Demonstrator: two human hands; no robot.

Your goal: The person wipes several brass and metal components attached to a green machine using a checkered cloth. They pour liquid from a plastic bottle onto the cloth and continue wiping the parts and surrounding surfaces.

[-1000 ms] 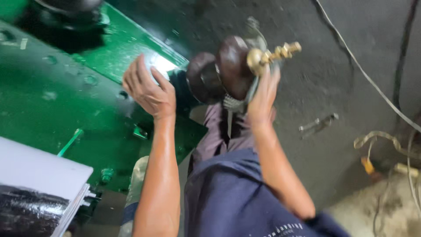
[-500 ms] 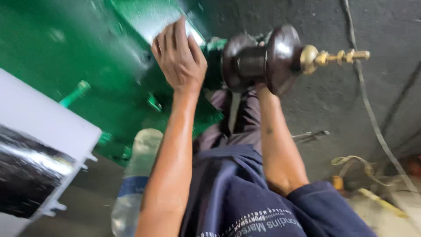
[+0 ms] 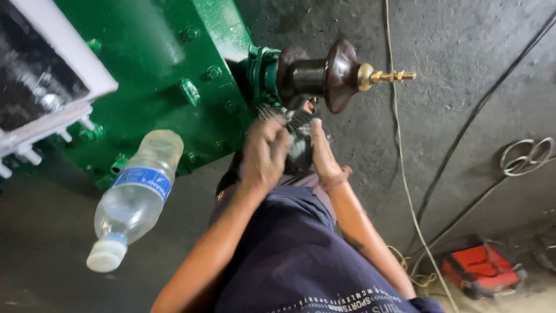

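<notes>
two hands (image 3: 263, 153) (image 3: 324, 156) grip one dark cloth (image 3: 299, 136); one bottle (image 3: 136, 194), one insulator (image 3: 324, 75).

Two bare hands show — the left hand (image 3: 263, 152) and the right hand (image 3: 324, 157), close together with one dark cloth (image 3: 299, 136) between them. One brown ribbed insulator (image 3: 324, 75) with one brass threaded stud (image 3: 392, 76) juts from the one green metal housing (image 3: 168, 69). One clear plastic bottle (image 3: 134, 197) with a blue label and a white cap lies at the near left. One red case (image 3: 482, 270) sits near right — and one coil of wire (image 3: 526, 155) lies further off at right.
</notes>
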